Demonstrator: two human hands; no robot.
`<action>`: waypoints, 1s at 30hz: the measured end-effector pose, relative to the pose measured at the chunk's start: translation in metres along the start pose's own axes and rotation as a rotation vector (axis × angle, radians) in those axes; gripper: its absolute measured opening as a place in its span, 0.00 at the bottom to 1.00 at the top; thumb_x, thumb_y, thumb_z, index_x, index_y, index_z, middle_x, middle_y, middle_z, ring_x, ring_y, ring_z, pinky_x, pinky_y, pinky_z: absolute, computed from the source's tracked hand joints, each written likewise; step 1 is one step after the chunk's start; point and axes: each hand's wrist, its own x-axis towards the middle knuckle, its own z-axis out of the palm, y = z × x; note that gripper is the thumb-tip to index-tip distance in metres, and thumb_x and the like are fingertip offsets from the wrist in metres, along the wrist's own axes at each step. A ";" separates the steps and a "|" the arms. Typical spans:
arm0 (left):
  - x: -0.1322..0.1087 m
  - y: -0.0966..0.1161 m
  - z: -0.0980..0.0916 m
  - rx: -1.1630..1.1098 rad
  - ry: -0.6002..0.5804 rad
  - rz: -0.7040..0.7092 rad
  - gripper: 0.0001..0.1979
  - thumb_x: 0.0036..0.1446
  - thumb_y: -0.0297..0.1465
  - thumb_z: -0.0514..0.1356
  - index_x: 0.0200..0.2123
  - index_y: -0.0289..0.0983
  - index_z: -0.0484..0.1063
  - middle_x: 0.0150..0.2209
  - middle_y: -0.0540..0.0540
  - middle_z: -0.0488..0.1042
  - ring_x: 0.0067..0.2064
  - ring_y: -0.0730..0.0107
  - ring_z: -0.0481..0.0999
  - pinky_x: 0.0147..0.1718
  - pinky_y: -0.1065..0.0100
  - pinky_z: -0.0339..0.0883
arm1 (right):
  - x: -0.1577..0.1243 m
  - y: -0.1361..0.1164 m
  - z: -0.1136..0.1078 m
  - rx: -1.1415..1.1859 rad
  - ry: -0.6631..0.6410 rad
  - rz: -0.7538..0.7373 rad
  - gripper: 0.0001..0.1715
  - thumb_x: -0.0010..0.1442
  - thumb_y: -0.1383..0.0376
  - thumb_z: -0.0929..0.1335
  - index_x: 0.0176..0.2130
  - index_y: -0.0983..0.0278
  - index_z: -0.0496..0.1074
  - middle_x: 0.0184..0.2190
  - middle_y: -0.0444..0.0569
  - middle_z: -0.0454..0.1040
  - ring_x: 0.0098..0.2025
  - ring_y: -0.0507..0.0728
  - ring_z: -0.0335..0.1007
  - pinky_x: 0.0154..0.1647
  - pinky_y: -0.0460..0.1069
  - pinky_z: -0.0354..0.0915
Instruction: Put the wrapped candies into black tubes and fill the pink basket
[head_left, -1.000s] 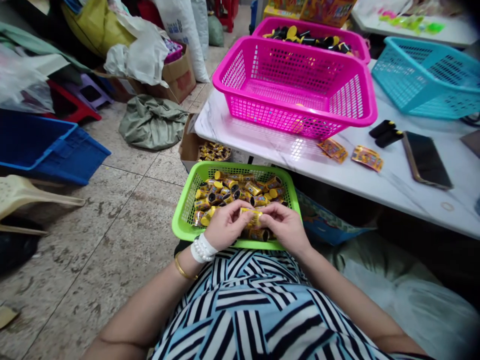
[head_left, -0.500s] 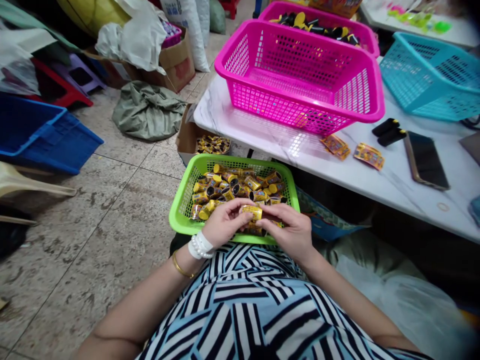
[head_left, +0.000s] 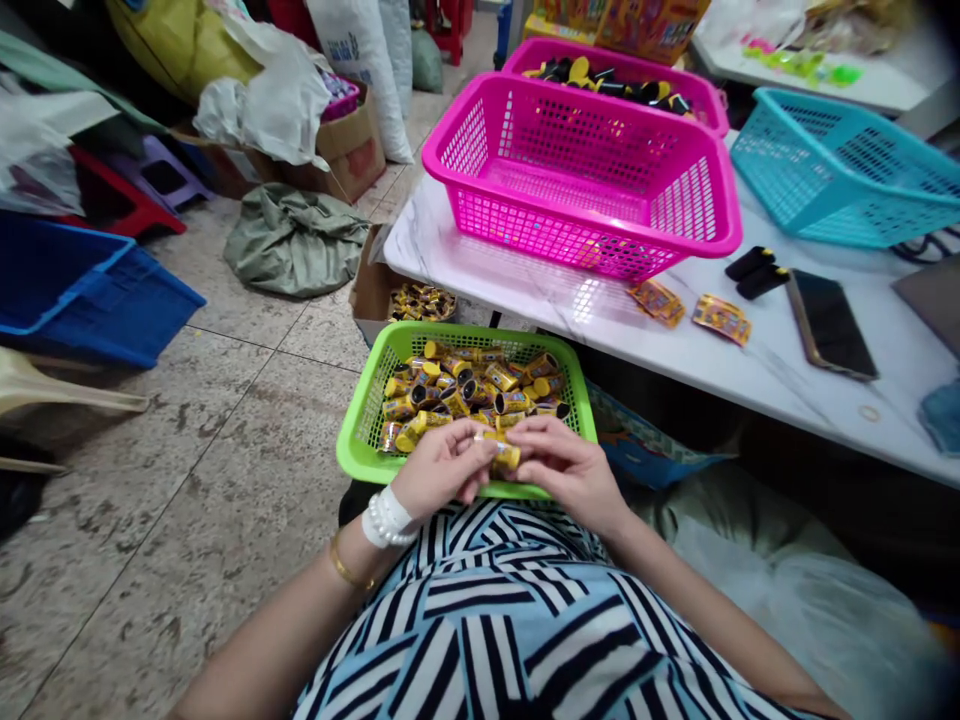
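Note:
Over the near edge of a green basket (head_left: 349, 440), my two hands meet around a small yellow tube (head_left: 508, 456) with a printed wrap. My left hand (head_left: 442, 468) pinches its left end between thumb and fingers. Curled around the right end is my right hand (head_left: 574, 470), its thumb and fingertips at the tube. Inside the basket lie several similar wrapped yellow tubes (head_left: 512, 401), some showing dark open ends and others yellow caps. My fingers partly cover the held tube.
A marbled table (head_left: 600, 320) carries a pink basket (head_left: 480, 215), a blue basket (head_left: 795, 200), printed labels (head_left: 721, 318), black tubes (head_left: 763, 280) and a phone (head_left: 831, 325). A cardboard box (head_left: 367, 290) of tubes stands behind the green basket. A blue crate (head_left: 150, 310) is at left.
The held tube has turned and tilted, its yellow end now pointing down and right. Both hands sit slightly lower in view. My view has shifted a little.

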 end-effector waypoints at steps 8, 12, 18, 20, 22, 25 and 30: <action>-0.032 -0.010 0.003 -0.084 -0.145 -0.192 0.21 0.57 0.49 0.61 0.36 0.35 0.68 0.16 0.54 0.68 0.14 0.82 0.62 0.13 0.81 0.56 | -0.023 0.000 0.014 0.105 -0.151 -0.159 0.12 0.53 0.67 0.76 0.40 0.56 0.81 0.42 0.48 0.69 0.30 0.48 0.73 0.26 0.44 0.74; -0.029 -0.018 0.007 -0.235 -0.159 -0.251 0.23 0.54 0.51 0.62 0.37 0.35 0.67 0.18 0.53 0.70 0.13 0.81 0.63 0.12 0.81 0.55 | -0.017 0.003 0.011 -0.126 -0.183 -0.343 0.14 0.53 0.64 0.77 0.42 0.59 0.81 0.37 0.49 0.72 0.37 0.52 0.72 0.38 0.47 0.72; -0.028 -0.016 0.011 -0.321 -0.159 -0.250 0.25 0.50 0.48 0.67 0.40 0.35 0.67 0.21 0.53 0.71 0.12 0.84 0.60 0.09 0.82 0.50 | -0.018 0.013 0.016 -0.108 -0.067 -0.436 0.08 0.53 0.67 0.76 0.37 0.60 0.80 0.31 0.45 0.69 0.31 0.49 0.69 0.30 0.43 0.69; -0.028 -0.014 0.011 -0.283 -0.153 -0.251 0.24 0.52 0.48 0.66 0.41 0.36 0.67 0.21 0.54 0.71 0.11 0.84 0.59 0.08 0.82 0.48 | -0.020 0.015 0.018 -0.105 -0.044 -0.448 0.07 0.54 0.69 0.76 0.36 0.60 0.80 0.32 0.45 0.69 0.30 0.48 0.69 0.29 0.42 0.69; -0.028 -0.012 0.010 -0.241 -0.144 -0.261 0.24 0.52 0.48 0.65 0.41 0.36 0.66 0.21 0.54 0.71 0.11 0.85 0.57 0.08 0.81 0.45 | -0.021 0.016 0.020 -0.099 -0.041 -0.468 0.07 0.54 0.70 0.75 0.35 0.60 0.79 0.33 0.45 0.68 0.30 0.48 0.70 0.29 0.42 0.69; -0.027 -0.008 0.009 -0.145 -0.141 -0.280 0.22 0.55 0.49 0.62 0.40 0.37 0.65 0.20 0.55 0.69 0.11 0.84 0.54 0.08 0.80 0.43 | -0.021 0.014 0.019 -0.099 -0.029 -0.489 0.06 0.56 0.71 0.74 0.35 0.61 0.79 0.33 0.45 0.67 0.29 0.47 0.69 0.27 0.42 0.69; -0.020 0.014 -0.003 0.191 -0.001 -0.081 0.18 0.54 0.45 0.65 0.34 0.36 0.69 0.22 0.55 0.65 0.20 0.81 0.61 0.17 0.78 0.54 | -0.012 0.002 0.002 -0.392 -0.042 -0.558 0.06 0.58 0.69 0.72 0.39 0.63 0.78 0.31 0.48 0.71 0.31 0.51 0.71 0.31 0.45 0.70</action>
